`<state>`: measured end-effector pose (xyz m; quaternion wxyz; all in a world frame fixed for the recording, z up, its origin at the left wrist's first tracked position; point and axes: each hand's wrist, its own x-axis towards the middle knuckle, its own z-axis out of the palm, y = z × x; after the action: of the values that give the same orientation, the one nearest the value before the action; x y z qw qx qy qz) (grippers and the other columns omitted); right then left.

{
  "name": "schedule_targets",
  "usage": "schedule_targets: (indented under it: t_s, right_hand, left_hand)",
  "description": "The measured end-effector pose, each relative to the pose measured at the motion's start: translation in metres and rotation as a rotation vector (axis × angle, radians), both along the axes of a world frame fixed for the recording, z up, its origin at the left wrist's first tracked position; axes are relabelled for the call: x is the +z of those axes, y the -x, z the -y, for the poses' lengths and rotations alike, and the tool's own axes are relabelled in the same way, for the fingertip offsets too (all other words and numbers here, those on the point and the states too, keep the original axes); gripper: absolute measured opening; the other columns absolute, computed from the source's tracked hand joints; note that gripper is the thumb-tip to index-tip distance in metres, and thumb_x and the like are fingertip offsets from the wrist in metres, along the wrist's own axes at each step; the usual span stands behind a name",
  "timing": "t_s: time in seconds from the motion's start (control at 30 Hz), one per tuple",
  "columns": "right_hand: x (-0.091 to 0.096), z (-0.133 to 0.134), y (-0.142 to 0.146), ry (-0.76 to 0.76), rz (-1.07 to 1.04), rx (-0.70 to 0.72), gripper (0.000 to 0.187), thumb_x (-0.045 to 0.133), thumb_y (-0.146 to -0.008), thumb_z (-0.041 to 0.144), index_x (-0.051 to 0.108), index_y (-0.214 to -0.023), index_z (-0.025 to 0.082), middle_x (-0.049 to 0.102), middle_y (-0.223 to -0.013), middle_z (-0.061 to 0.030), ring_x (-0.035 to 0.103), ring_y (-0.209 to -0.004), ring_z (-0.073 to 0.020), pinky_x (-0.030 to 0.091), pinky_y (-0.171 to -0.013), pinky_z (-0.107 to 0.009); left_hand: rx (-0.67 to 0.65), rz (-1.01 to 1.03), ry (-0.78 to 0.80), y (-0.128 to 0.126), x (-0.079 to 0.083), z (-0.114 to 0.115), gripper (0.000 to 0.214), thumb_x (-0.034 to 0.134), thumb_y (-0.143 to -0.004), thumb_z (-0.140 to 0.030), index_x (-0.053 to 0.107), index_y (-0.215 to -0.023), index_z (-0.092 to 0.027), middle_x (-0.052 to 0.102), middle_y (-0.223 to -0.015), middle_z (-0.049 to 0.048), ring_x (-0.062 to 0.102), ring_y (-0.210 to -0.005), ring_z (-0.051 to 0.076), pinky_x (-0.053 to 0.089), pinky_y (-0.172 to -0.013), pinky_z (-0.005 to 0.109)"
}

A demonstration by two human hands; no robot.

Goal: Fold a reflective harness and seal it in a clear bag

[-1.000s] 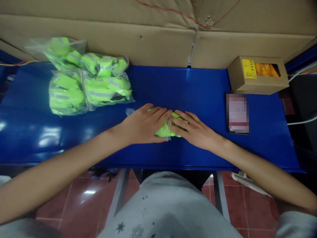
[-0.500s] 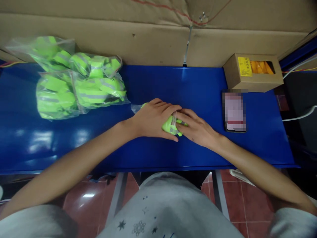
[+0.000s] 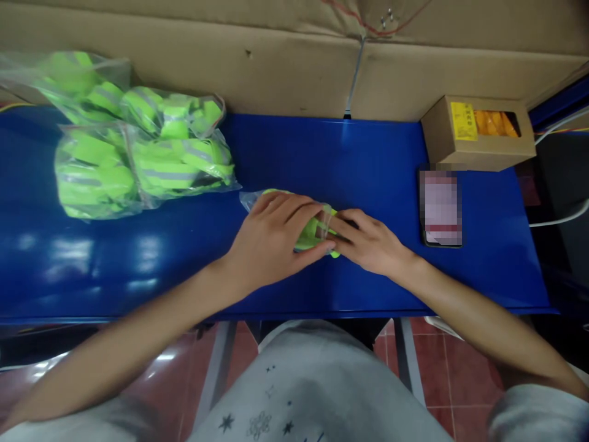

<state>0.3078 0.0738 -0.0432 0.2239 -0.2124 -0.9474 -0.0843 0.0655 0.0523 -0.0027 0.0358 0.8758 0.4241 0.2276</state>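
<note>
A clear plastic bag (image 3: pixel 307 236) with a folded neon-green reflective strap inside lies on the blue table, mostly covered by my hands. My left hand (image 3: pixel 280 233) curves over the bag from the left, its thumb along the near side and its fingers over the top. From the right, my right hand (image 3: pixel 368 239) has its fingers at the bag's open mouth, touching the green strap; some fingertips are hidden inside or behind the plastic. The bag's closed end pokes out past my left knuckles.
Several clear bags of neon-green reflective straps (image 3: pixel 175 166) lie at the back left of the blue table (image 3: pixel 285 153). On the right are a phone (image 3: pixel 440 209) with a blurred screen and a cardboard box (image 3: pixel 488 132) showing orange contents. A cardboard wall (image 3: pixel 207 61) borders the back.
My left hand has shifted toward me, and its thumb now lies along the near edge of the bag's mouth. My right hand has stayed close to the same spot. The view has tilted slightly.
</note>
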Motion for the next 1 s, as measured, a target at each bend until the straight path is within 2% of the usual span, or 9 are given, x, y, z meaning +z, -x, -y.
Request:
schedule_targets:
  t_s: [0.13,0.2,0.37,0.47,0.57,0.7,0.8,0.87,1.0]
  right_hand:
    - [0.003,0.007,0.006,-0.075,-0.013,-0.034,0.021,0.060,-0.102,0.009,0.078,-0.098,0.018,0.073,-0.126,-0.0100,0.060,-0.111,-0.0257,0.062,-0.088,-0.035]
    - [0.004,0.011,0.008,-0.090,-0.009,-0.032,0.020,0.059,-0.102,0.009,0.078,-0.102,0.016,0.074,-0.125,-0.0121,0.061,-0.113,-0.0266,0.063,-0.091,-0.037]
    - [0.004,0.018,0.008,-0.150,-0.049,0.027,0.019,0.059,-0.103,0.010,0.076,-0.107,0.015,0.077,-0.118,-0.0117,0.067,-0.107,-0.0239,0.064,-0.091,-0.037]
    - [0.004,0.019,0.007,-0.192,-0.047,0.080,0.017,0.059,-0.103,0.011,0.075,-0.105,0.015,0.079,-0.107,-0.0096,0.069,-0.101,-0.0219,0.063,-0.089,-0.034]
    - [0.005,0.018,0.008,-0.209,-0.028,0.137,0.015,0.063,-0.102,0.012,0.074,-0.113,0.011,0.079,-0.106,-0.0124,0.070,-0.101,-0.0217,0.061,-0.090,-0.034]
    - [0.004,0.017,0.009,-0.284,-0.061,0.149,0.010,0.063,-0.103,0.015,0.071,-0.108,0.013,0.079,-0.097,-0.0083,0.070,-0.093,-0.0181,0.060,-0.087,-0.030]
    - [0.001,0.016,0.011,-0.324,-0.097,0.170,0.004,0.064,-0.101,0.014,0.066,-0.103,0.017,0.079,-0.095,-0.0057,0.070,-0.089,-0.0166,0.059,-0.082,-0.028]
    - [0.000,0.017,0.011,-0.330,-0.136,0.190,0.007,0.065,-0.099,0.013,0.063,-0.103,0.019,0.080,-0.097,-0.0044,0.071,-0.089,-0.0167,0.058,-0.080,-0.027]
    - [0.003,0.017,0.009,-0.323,-0.130,0.173,0.004,0.065,-0.100,0.016,0.066,-0.103,0.018,0.081,-0.102,-0.0054,0.072,-0.091,-0.0174,0.059,-0.083,-0.028]
  left_hand:
    - [0.157,-0.040,-0.184,-0.015,-0.002,0.022,0.033,0.067,-0.100,-0.041,0.067,-0.121,-0.015,0.075,-0.110,0.0156,0.072,-0.100,0.033,0.056,-0.083,0.047]
    - [0.187,-0.028,-0.151,-0.022,0.000,0.031,0.028,0.065,-0.101,-0.034,0.064,-0.121,-0.013,0.074,-0.103,0.0137,0.071,-0.092,0.029,0.057,-0.076,0.042]
    - [0.231,0.064,0.020,-0.030,0.007,0.038,0.014,0.055,-0.102,-0.020,0.063,-0.114,-0.016,0.072,-0.102,0.0102,0.070,-0.094,0.025,0.060,-0.079,0.037]
    - [0.270,0.089,0.102,-0.027,0.009,0.028,0.014,0.057,-0.102,-0.024,0.066,-0.109,-0.017,0.070,-0.098,0.0076,0.069,-0.082,0.020,0.055,-0.067,0.032]
    - [0.256,0.032,0.222,-0.024,0.016,0.009,0.018,0.062,-0.101,-0.033,0.071,-0.104,-0.017,0.073,-0.096,0.0059,0.068,-0.074,0.018,0.049,-0.061,0.030]
    - [0.210,-0.264,0.443,-0.034,0.043,-0.017,0.025,0.064,-0.098,-0.040,0.073,-0.098,-0.017,0.075,-0.086,0.0063,0.072,-0.078,0.025,0.050,-0.067,0.034]
    - [0.117,-0.517,0.479,-0.049,0.064,-0.028,0.015,0.063,-0.095,-0.025,0.074,-0.091,-0.016,0.074,-0.083,0.0099,0.075,-0.084,0.030,0.051,-0.071,0.036]
    - [0.034,-0.585,0.470,-0.056,0.071,-0.033,0.010,0.065,-0.087,-0.012,0.074,-0.086,-0.016,0.073,-0.078,0.0095,0.075,-0.082,0.029,0.051,-0.072,0.035]
    - [-0.012,-0.464,0.493,-0.055,0.064,-0.041,0.013,0.064,-0.085,-0.010,0.073,-0.079,-0.017,0.070,-0.073,0.0054,0.069,-0.069,0.024,0.045,-0.066,0.033]
